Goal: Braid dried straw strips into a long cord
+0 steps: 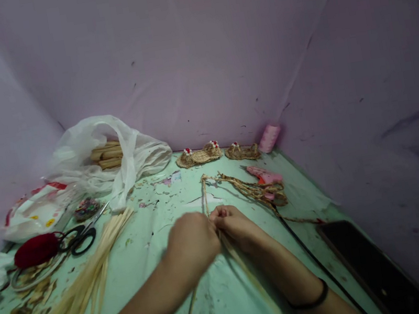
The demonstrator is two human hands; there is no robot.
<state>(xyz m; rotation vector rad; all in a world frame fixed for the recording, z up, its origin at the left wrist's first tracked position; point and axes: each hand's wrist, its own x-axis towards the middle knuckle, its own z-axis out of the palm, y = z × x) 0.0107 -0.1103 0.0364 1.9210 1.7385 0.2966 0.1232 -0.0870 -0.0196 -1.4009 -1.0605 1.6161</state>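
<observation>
My left hand is closed in a fist around the straw cord, its fingers mostly turned away. Touching it on the right, my right hand pinches the same cord between thumb and fingers. The thin twisted straw cord runs up from my hands to a bend on the green tabletop. From that bend it leads right to a bundle of braided cord. Loose pale strands hang below both hands toward the near edge. A dark band circles my right wrist.
Straw strips, black-handled scissors, red yarn and a white plastic bag lie left. Small woven slippers and a pink spool stand by the wall. A pink glue gun, black cable and dark phone are right.
</observation>
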